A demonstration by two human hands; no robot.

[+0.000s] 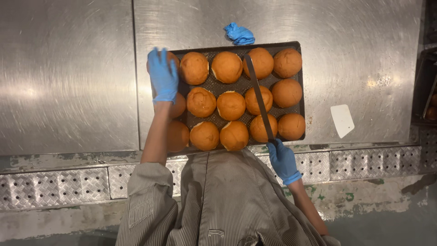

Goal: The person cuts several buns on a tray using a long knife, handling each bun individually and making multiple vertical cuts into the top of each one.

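The knife (259, 95) has a long, thin, dark blade, seen nearly edge-on, with its handle hidden inside the right hand (283, 160), which is closed around it in a blue glove. Its long axis runs from that hand at the near edge of the tray (298, 75) up and slightly left across the buns (231, 105), the tip ending near the far row. The buns are round and golden-brown, some showing a pale cut seam at the side, set in three rows on the dark perforated tray. The left hand (163, 75), also in a blue glove, lies flat with fingers extended on the far-left bun, not gripping. The tray sits on a brushed steel tabletop (68, 77), with a crumpled blue glove (239, 34) just beyond its far edge and a white scraper (342, 120) to its right. Near the person, ribbed metal plates (54, 187) edge a worn, stained floor.
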